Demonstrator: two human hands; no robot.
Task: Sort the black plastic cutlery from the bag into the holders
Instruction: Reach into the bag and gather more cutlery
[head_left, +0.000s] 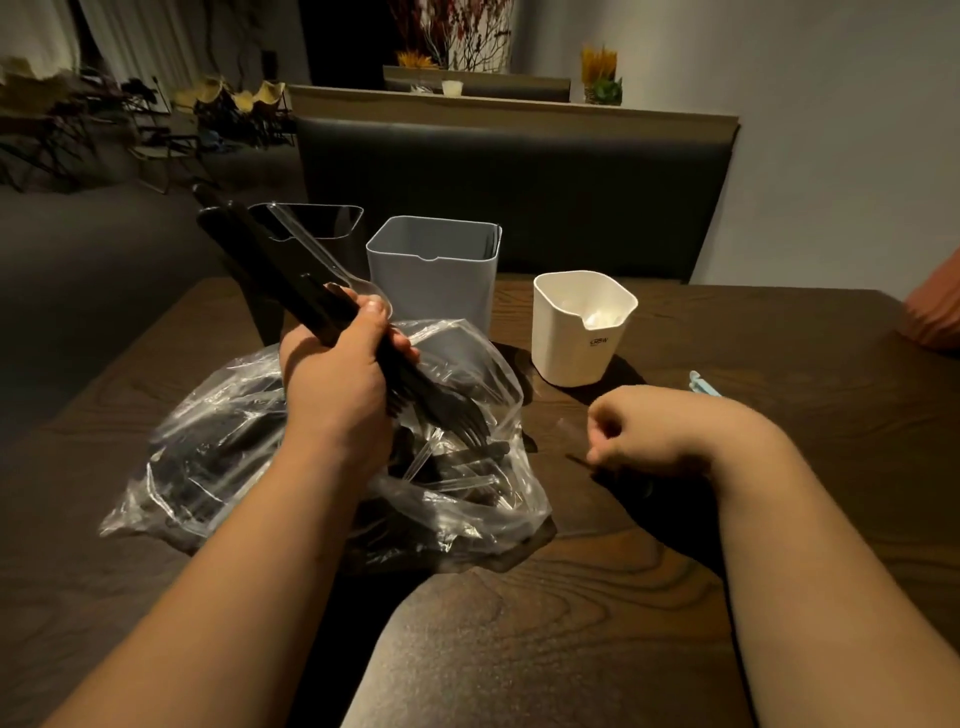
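The left hand (332, 374) is closed in a fist around a bundle of black forks (291, 291), gripping them near the middle so the handles stick up and away past the knuckles and the tines point down and toward the right hand. A clear plastic spoon (322, 254) lies along the top of the bundle, its bowl just beside the left thumb. Directly beneath this hand sits the crumpled clear bag (332, 467), open toward the right hand, with more black and clear cutlery inside. The right hand (628, 431) rests low on the wooden table (779, 364), fingers curled inward and loosely pinched together; whether it holds anything I cannot tell, though a thin dark piece (576, 460) lies at its fingertips. Beyond the left hand stands a grey holder (431, 270), and beyond the right hand a shorter white holder (582, 327). A clear holder (311, 221) shows behind the raised fork handles.
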